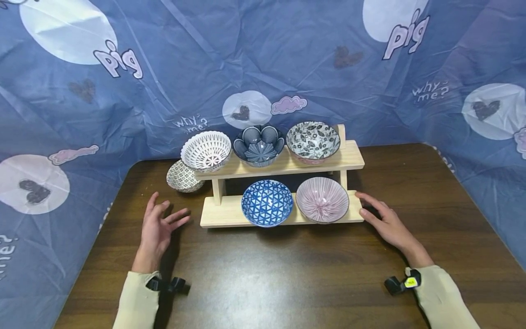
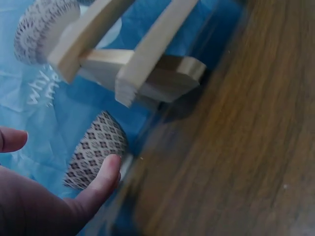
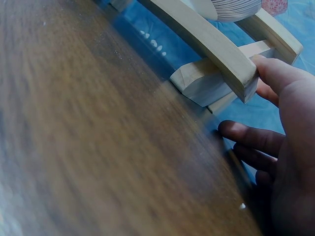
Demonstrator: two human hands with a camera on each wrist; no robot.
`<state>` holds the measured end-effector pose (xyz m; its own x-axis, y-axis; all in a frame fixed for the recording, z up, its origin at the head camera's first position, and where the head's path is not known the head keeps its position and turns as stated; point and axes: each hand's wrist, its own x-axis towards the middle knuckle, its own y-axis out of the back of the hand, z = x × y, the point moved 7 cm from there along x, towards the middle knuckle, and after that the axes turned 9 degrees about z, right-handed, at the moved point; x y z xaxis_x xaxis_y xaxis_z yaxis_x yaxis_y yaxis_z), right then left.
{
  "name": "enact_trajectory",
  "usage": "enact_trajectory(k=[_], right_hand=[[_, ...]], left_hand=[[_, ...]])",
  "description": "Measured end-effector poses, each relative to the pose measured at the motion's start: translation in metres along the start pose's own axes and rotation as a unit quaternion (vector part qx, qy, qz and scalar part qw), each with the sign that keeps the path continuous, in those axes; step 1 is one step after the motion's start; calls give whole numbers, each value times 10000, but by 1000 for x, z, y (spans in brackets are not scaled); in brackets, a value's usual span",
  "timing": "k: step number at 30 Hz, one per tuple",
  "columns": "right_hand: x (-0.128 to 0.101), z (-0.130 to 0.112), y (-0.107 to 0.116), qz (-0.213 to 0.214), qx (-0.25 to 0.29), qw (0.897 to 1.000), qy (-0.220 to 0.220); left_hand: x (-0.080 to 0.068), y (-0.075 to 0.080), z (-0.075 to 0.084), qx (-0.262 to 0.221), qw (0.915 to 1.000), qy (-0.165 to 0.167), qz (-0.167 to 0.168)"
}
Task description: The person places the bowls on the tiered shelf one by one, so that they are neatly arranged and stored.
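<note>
Your right hand (image 1: 388,224) lay open, holding nothing, fingers (image 3: 275,73) touching the wooden rack's (image 1: 230,212) right end. Your left hand (image 1: 158,228) was spread, empty, apart from the left end. The rack ran left-right between your fingertips; the right hand was nearer.

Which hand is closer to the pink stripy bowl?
The right hand. It touches the rack's end right beside the pink stripy bowl. The left hand hovers far off, past the blue bowl.
</note>
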<state>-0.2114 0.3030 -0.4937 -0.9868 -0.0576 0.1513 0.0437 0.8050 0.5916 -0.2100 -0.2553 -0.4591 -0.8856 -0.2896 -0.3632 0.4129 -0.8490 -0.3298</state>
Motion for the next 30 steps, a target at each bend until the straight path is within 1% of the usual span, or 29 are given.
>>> enact_trajectory(k=[4,10,14,19,23,30], right_hand=[[1,0,0,33,-17,10000,20],[2,1,0,32,-9,10000,15],[2,0,0,33,12,10000,12],[1,1,1,88,-20,9999,82],[1,1,0,31,-29,10000,27],[1,2,0,14,-8,10000,-10]], left_hand=[[13,2,-7,-228,9996,157,65],[28,2,-13,-559,9984,51,44],[36,-1,-15,-700,9975,4,-63],[46,-8,-18,-655,9977,-1,-194],[52,-15,-19,-659,9974,-20,-304],[61,-20,-19,-645,9975,-94,-278]])
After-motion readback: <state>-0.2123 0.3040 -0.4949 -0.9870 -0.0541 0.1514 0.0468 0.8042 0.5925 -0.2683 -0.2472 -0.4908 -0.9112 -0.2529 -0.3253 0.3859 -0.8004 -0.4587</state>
